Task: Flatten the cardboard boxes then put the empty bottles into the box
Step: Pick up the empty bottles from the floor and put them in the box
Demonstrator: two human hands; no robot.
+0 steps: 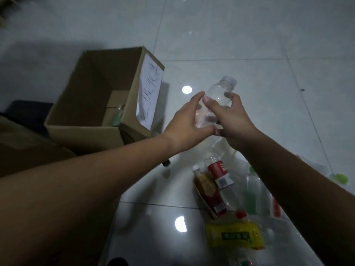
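while both of your hands meet near the middle of the view, they hold one clear plastic bottle [219, 98] between them, raised above the tiled floor [249, 45]. your left hand [189, 123] curls round the lower body of the bottle, and your right hand [233, 120] wraps its middle, thumb on the near side and fingers on the far side. the bottle tilts with its pale cap [229, 79] toward one o'clock, and you can see straight through it.

at nine o'clock of the bottle stands the cardboard box [82, 135], open at the top, near your hands but not touching them. a white sheet [150, 93] with handwriting is stuck on its right wall, and a small green-tinted bottle [117, 115] lies inside against that wall. at eight o'clock, brown cardboard [28, 146] lies beside the box.

at six o'clock of your hands more bottles lie in a loose heap on the floor: a red-labelled bottle [219, 172], a brown bottle [204, 186] touching it, a yellow-labelled bottle [234, 236] nearer to you, and a greenish bottle [251, 196] partly hidden by your right forearm.
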